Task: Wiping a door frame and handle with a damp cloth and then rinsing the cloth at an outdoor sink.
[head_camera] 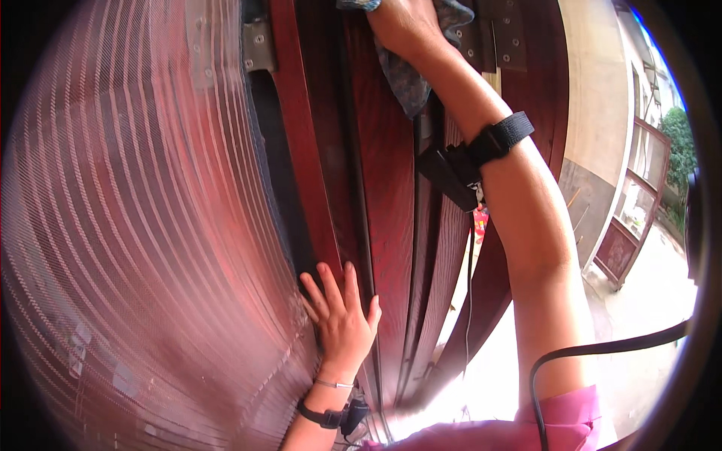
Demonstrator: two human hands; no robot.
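My left hand [345, 324] lies with its fingers spread against a dark red wooden door frame [307, 158], beside the edge of a striped mesh curtain [169, 225]. Nothing is held in it. At the top of the view, my right hand [403, 25] presses a blue patterned cloth [410, 93] to the upper part of the red wood [386, 186]. The cloth hangs below the palm, and the fingertips are partly cut off by the upper edge. Black straps with small devices sit on both of my forearms.
Metal hinges with screws [259, 45] are fixed to the frame, with another hinge plate [510, 42] farther right. A thin cable [470, 293] hangs from the right strap. A thicker black cable [609, 345] crosses the lower right. Outdoors stand a pale wall [592, 84] and a framed door [623, 225].
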